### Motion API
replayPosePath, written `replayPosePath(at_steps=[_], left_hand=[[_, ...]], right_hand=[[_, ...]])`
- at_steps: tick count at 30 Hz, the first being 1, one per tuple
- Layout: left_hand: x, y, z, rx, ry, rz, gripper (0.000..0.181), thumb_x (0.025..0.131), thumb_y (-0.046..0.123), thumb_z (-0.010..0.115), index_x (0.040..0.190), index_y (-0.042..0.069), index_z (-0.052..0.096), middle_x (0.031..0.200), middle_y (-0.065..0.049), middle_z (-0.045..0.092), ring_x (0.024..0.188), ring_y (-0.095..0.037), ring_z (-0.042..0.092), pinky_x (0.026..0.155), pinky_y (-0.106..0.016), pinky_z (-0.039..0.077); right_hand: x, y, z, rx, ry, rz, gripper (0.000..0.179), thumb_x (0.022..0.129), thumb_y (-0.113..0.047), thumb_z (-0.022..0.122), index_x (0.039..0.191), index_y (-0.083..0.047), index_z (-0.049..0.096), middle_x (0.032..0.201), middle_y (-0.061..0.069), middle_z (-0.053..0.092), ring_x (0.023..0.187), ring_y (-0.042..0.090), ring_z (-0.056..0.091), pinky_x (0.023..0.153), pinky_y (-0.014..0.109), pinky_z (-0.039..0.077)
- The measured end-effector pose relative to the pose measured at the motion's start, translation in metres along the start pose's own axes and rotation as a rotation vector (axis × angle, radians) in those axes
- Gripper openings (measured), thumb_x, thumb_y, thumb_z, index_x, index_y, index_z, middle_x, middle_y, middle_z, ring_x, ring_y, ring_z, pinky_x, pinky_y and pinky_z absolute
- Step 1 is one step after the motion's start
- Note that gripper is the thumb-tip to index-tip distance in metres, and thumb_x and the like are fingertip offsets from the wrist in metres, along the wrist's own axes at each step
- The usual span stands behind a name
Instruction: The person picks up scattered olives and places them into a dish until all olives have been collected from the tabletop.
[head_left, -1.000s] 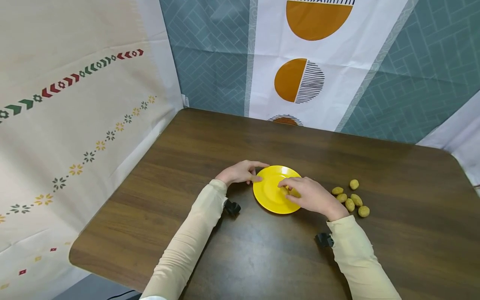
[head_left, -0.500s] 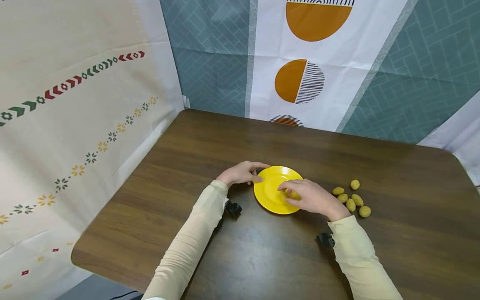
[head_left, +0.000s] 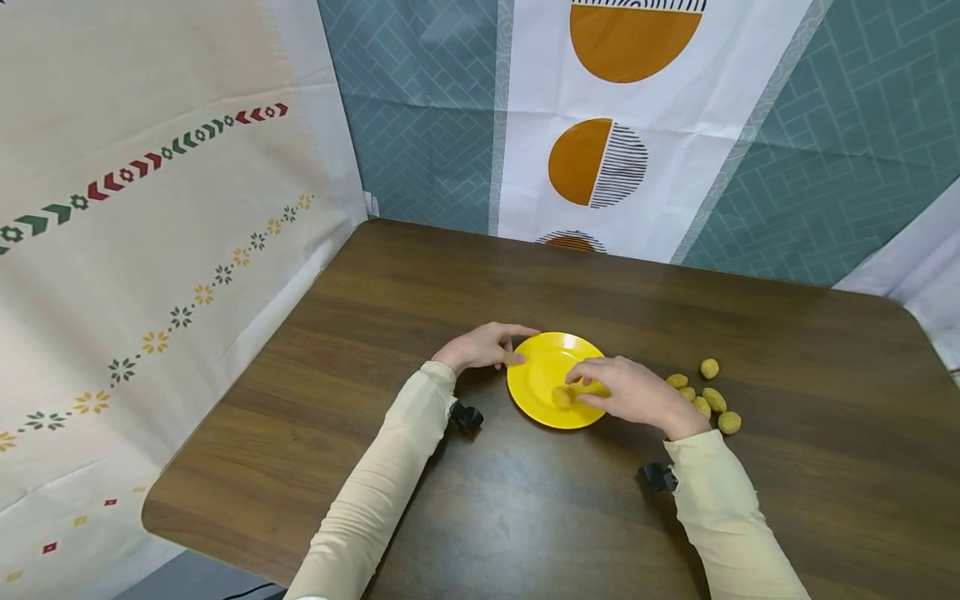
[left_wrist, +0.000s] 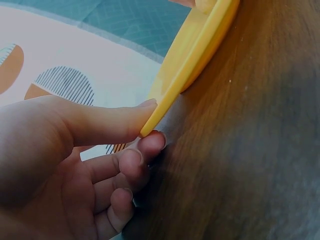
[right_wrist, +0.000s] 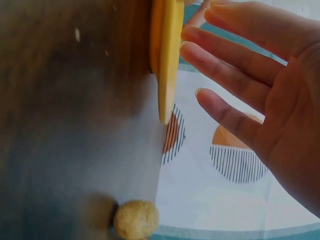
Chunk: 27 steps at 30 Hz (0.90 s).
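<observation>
The left-wrist view shows what the head view hides: the left hand (left_wrist: 57, 140) pinches the round, glossy yellow plate (head_left: 534, 379), thumb on its rim, fingertip beneath. On that plate one small, oval, yellow-brown lump (head_left: 562, 397) lies just beside the right hand's (head_left: 628, 392) parted, bent fingers, which hold nothing. Similar rough lumps (head_left: 714, 400) cluster past the right wrist on the brown wood-grain table (head_left: 540, 508), some partly hidden by it.

The person's left arm (head_left: 382, 475): one, cream-sleeved, extended forward. Left hand (head_left: 483, 343): one, in a pinching grip, thumb uppermost, the fingers curled beneath. Right arm (head_left: 738, 517): one, cream-sleeved, angled forward and inward. Right hand (head_left: 633, 392): one, palm down, fingers loose, slightly parted, thumb apart from forefinger.
</observation>
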<state>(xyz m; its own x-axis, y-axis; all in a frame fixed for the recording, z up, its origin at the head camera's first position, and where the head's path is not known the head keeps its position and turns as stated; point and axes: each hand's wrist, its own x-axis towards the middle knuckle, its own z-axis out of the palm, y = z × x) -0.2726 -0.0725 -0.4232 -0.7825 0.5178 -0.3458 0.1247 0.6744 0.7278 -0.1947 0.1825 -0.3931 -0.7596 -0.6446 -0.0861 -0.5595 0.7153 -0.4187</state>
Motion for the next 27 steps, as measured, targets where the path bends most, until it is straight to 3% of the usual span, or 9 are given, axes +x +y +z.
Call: replayPosePath(at_steps=[19, 27], left_hand=[[-0.003, 0.0, 0.0, 0.0, 0.01, 0.016, 0.054, 0.093, 0.023, 0.066, 0.144, 0.03, 0.048, 0.082, -0.005, 0.051, 0.066, -0.016, 0.049, 0.063, -0.023, 0.043], [-0.002, 0.0, 0.001, 0.0, 0.017, 0.023, 0.054, 0.093, 0.023, 0.066, 0.143, 0.03, 0.048, 0.081, -0.005, 0.051, 0.067, -0.017, 0.05, 0.064, -0.023, 0.043]], right_hand=[[-0.024, 0.024, -0.021, 0.006, 0.074, 0.142, 0.035, 0.086, -0.013, 0.072, 0.119, -0.007, 0.063, 0.116, 0.013, 0.066, 0.102, 0.03, 0.061, 0.085, 0.044, 0.055], [-0.034, 0.036, -0.026, 0.016, 0.005, 0.205, 0.037, 0.086, -0.012, 0.072, 0.121, -0.003, 0.06, 0.119, 0.019, 0.063, 0.105, 0.035, 0.059, 0.085, 0.045, 0.055]])
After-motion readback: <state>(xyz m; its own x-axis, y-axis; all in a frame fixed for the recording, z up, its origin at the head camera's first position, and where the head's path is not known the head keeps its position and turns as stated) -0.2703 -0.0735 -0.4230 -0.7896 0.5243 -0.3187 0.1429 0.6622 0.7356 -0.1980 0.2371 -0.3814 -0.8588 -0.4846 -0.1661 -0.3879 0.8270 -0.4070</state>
